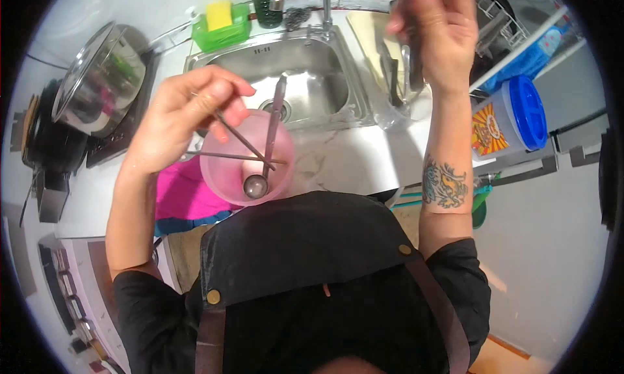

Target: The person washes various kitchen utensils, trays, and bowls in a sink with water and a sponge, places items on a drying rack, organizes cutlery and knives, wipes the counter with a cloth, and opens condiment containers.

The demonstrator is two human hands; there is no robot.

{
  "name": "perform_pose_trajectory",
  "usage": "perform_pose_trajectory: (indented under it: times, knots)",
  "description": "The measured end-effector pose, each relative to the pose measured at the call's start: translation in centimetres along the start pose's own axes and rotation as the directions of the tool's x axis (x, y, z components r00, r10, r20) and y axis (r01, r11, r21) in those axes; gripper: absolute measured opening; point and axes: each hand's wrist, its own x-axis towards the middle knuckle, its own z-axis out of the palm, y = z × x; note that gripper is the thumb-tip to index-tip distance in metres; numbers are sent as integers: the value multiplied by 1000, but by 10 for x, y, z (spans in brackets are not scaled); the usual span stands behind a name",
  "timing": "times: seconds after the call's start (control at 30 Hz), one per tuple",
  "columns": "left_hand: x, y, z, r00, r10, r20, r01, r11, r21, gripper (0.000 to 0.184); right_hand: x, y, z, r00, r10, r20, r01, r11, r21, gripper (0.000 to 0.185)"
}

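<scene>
My left hand (pixel 188 110) is over the left rim of a pink translucent bowl (pixel 218 179), its fingers closed around a thin dark stick (pixel 240 138) that slants into the bowl. A second thin stick (pixel 227 156) lies across the bowl, and a long-handled utensil (pixel 275 117) leans on its far rim. Inside sits a small round metal scoop (pixel 255 186). My right hand (pixel 439 32) is raised beside a clear utensil holder (pixel 390 117) with several utensils. Its fingers are blurred and partly cut off by the upper frame edge; what they hold is unclear.
Behind the bowl is a steel sink (pixel 361 114) with a faucet (pixel 327 10). A green tray (pixel 224 36) bears a yellow sponge (pixel 219 15). At left are a large steel pot (pixel 120 81) and a pink cloth (pixel 179 188). A blue-lidded tub (pixel 507 120) stands right.
</scene>
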Motion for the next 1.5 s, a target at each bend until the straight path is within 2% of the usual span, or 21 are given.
perform_pose_trajectory:
  times: [0.07, 0.13, 0.2, 0.27, 0.33, 0.4, 0.53, 0.6, 0.67, 0.7, 0.77, 0.8, 0.83, 0.9, 0.97, 1.07, 1.1, 1.2, 1.3, 1.37, 1.5]
  knots:
    - [-6, -1, -3, 998, -52, 19, 52, 998, -18, 34, 4, -31, 46, 926, 183, 331, -126, 974, -186, 5]
    - [-12, -5, -5, 996, -76, -48, 74, 997, -30, 36, 1, -28, 82, 752, 9, 659, 204, 948, -245, 4]
    - [-18, -2, -16, 997, -60, -56, 63, 997, 43, 37, -17, -23, 110, 599, -91, 795, 435, 871, -228, 6]
    - [-24, -2, -22, 981, 51, -185, -43, 998, 48, 33, -28, -31, 129, 474, -130, 871, 580, 790, -198, 9]
    - [-31, -4, -23, 977, 112, -180, -96, 991, 93, 34, -43, -27, 154, 340, 75, 938, 656, 696, -293, 6]
    - [-36, -9, -20, 974, 160, -160, -141, 982, 125, 33, -45, -19, 178, 66, 337, 939, 529, 786, -320, 8]
    - [-46, -20, -14, 961, 215, -177, -205, 976, 70, 33, -53, -9, 180, 112, 248, 962, 475, 837, -271, 8]
    - [-50, -29, -14, 948, 264, -177, -248, 963, 107, 34, -42, -16, 168, 342, 8, 940, 605, 763, -227, 10]
    - [-54, -34, -8, 907, 350, -235, -304, 929, 209, 35, -24, -19, 126, 659, -352, 665, 545, 832, -100, 14]
    - [-57, -35, -7, 914, 357, -192, -308, 920, 244, 34, -19, -1, 107, 765, -332, 552, 532, 808, -251, 16]
    - [-61, -36, -4, 906, 413, -95, -362, 872, 331, 31, 12, -6, 37, 884, 123, 450, 201, 770, -605, 13]
    - [-61, -37, -1, 894, 445, -45, -406, 849, 337, 26, 14, -2, 10, 898, 344, 273, -7, 633, -774, 13]
    - [-62, -39, 0, 897, 442, -2, -413, 840, 352, 24, 14, 21, -21, 844, 490, 218, 17, 381, -924, 17]
    - [-62, -40, 3, 897, 439, 45, -424, 830, 362, 23, -12, 66, -62, 742, 658, 127, -110, 307, -945, 27]
    - [-59, -39, 7, 894, 404, 194, -446, 759, 475, 29, -42, 103, -80, 699, 698, 157, -170, 375, -911, 29]
    - [-56, -39, 13, 889, 385, 248, -454, 680, 575, 36, -56, 100, -83, 683, 727, 70, -436, 483, -759, 23]
    - [-57, -44, 13, 899, 364, 242, -435, 686, 583, 40, -56, 95, -85, 683, 727, 69, -437, 482, -759, 23]
    - [-59, -47, 16, 902, 352, 251, -430, 673, 602, 37, -50, 69, -86, 698, 709, -100, -650, 568, -505, 17]
    - [-61, -46, 18, 908, 322, 268, -418, 652, 632, 32, -50, 73, -95, 701, 692, -174, -685, 584, -436, 15]
    - [-61, -45, 21, 908, 330, 260, -416, 623, 663, 30, -51, 72, -98, 705, 672, -228, -709, 666, -230, 12]
    - [-63, -45, 23, 917, 324, 233, -386, 574, 722, 23, -48, 72, -108, 692, 632, -348, -666, 745, 28, 10]
